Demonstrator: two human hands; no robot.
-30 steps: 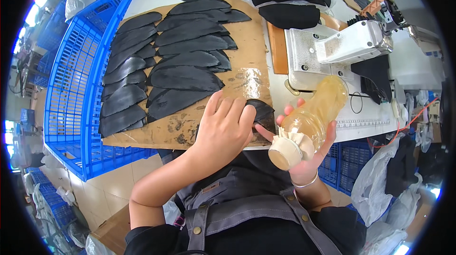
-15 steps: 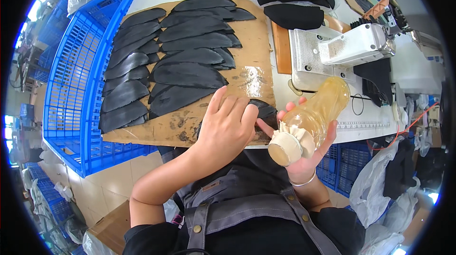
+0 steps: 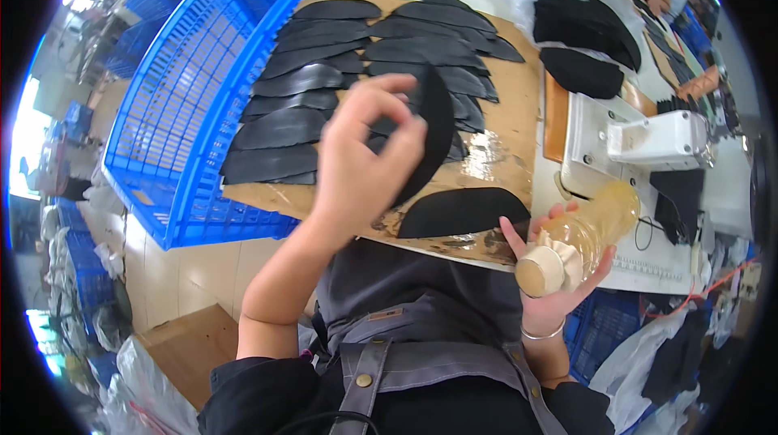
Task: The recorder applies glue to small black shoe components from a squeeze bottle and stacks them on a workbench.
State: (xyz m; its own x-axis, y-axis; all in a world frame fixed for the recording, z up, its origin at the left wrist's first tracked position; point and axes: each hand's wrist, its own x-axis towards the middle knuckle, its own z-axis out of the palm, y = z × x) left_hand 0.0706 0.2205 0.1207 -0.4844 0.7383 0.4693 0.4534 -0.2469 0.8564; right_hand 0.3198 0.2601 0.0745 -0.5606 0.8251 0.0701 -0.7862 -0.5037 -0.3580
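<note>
My left hand (image 3: 356, 155) is raised over the cardboard, pinching a black curved fabric piece (image 3: 438, 123) that stands on edge past the fingers. My right hand (image 3: 548, 310) is wrapped round a clear plastic bottle (image 3: 604, 216) of yellowish liquid, tilted with its cloth-wrapped pale cap (image 3: 538, 271) toward me. Another matte black piece (image 3: 462, 213) lies at the near edge of the cardboard, left of my right fingertips. Farther back, overlapping rows of dark curved pieces (image 3: 275, 127) cover the brown cardboard sheet (image 3: 515, 95), several of them shiny.
A blue plastic crate (image 3: 174, 119) stands along the left side. At the right sits a white machine (image 3: 652, 139). More black pieces (image 3: 583, 26) lie in clear plastic at the back right. A cardboard box (image 3: 194, 346) is on the floor, lower left.
My left hand has lifted away from the near edge and now holds up a black piece. My right hand keeps the bottle. The view has shifted, so the table sits farther right.
</note>
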